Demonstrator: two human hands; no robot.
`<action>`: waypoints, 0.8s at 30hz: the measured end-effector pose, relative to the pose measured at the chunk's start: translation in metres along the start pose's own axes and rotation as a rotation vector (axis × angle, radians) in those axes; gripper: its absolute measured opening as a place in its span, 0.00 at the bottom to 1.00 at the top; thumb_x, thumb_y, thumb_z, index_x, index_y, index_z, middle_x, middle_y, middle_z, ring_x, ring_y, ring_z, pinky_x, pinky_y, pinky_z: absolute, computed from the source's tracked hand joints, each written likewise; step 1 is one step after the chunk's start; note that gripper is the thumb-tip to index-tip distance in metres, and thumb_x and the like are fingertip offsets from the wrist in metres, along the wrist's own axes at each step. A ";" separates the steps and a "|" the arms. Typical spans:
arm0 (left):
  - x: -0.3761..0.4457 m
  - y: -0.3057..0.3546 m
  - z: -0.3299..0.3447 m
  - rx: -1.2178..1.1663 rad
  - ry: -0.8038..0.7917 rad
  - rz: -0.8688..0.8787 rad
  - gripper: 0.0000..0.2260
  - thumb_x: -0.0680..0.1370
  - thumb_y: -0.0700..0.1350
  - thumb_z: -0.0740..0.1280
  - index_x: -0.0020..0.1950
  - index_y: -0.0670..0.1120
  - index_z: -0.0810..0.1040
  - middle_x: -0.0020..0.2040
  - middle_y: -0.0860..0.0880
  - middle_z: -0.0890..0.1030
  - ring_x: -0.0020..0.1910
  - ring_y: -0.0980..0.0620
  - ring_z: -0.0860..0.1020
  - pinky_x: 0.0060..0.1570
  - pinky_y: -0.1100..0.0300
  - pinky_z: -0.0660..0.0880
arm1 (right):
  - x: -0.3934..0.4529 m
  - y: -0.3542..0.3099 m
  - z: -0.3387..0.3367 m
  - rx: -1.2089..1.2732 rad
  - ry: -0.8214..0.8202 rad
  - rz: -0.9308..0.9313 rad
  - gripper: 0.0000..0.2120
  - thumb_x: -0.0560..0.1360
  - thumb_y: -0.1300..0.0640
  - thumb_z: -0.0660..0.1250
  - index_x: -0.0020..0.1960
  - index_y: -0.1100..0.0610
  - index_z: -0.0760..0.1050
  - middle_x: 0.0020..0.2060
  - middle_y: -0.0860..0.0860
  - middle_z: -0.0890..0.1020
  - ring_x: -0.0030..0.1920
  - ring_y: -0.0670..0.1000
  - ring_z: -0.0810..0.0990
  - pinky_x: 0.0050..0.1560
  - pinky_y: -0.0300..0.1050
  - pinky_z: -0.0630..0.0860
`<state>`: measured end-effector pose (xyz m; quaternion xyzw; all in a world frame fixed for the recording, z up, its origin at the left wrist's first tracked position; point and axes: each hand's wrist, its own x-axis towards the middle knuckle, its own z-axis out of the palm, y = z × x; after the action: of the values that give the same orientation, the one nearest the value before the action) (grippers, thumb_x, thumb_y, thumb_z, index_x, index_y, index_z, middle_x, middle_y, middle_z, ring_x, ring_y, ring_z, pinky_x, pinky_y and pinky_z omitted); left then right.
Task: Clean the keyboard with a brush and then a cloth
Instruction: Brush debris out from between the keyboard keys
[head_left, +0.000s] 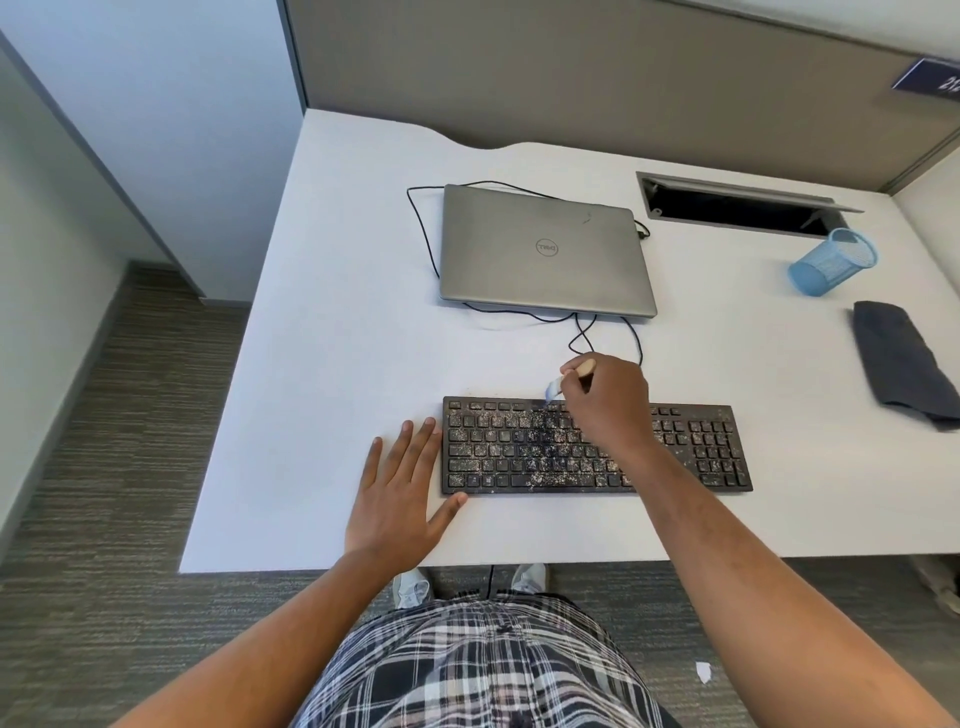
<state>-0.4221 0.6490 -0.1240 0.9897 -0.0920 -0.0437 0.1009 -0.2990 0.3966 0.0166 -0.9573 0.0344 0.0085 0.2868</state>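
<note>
A black keyboard (519, 452) speckled with pale crumbs lies near the front edge of the white desk (337, 312). My right hand (608, 400) hovers over its upper middle and grips a small brush (579, 371) with a wooden handle. The pale bristles touch the top key row. My left hand (400, 488) lies flat on the desk with fingers spread, its thumb against the keyboard's left front corner. A dark grey cloth (904, 358) lies crumpled at the right edge of the desk.
A shut silver laptop (545, 249) sits behind the keyboard with a black cable (421, 228) looping around it. A blue mesh cup (831, 262) lies tipped over at the back right, beside an open cable hatch (737, 208). Partition walls enclose the desk.
</note>
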 end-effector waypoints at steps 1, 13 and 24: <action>0.000 0.000 0.000 0.001 -0.003 0.001 0.39 0.84 0.71 0.45 0.87 0.47 0.45 0.87 0.51 0.45 0.86 0.50 0.41 0.82 0.42 0.46 | 0.000 -0.003 -0.001 0.038 -0.004 -0.005 0.08 0.80 0.58 0.67 0.49 0.52 0.85 0.34 0.37 0.80 0.34 0.39 0.77 0.35 0.36 0.70; -0.001 0.002 -0.001 -0.005 0.017 -0.001 0.39 0.84 0.70 0.47 0.87 0.47 0.45 0.87 0.51 0.46 0.86 0.50 0.41 0.82 0.42 0.46 | -0.005 -0.056 0.034 -0.030 -0.365 -0.436 0.09 0.81 0.56 0.70 0.58 0.52 0.86 0.50 0.47 0.85 0.50 0.47 0.82 0.55 0.47 0.77; 0.000 0.002 -0.001 -0.020 0.013 -0.006 0.39 0.84 0.71 0.47 0.87 0.47 0.48 0.87 0.51 0.47 0.86 0.50 0.42 0.83 0.42 0.45 | 0.003 -0.067 0.035 -0.040 -0.412 -0.375 0.07 0.80 0.54 0.70 0.55 0.52 0.86 0.51 0.46 0.87 0.51 0.46 0.83 0.55 0.43 0.77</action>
<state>-0.4221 0.6470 -0.1227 0.9892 -0.0876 -0.0385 0.1113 -0.2911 0.4717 0.0245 -0.9305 -0.2028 0.1504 0.2652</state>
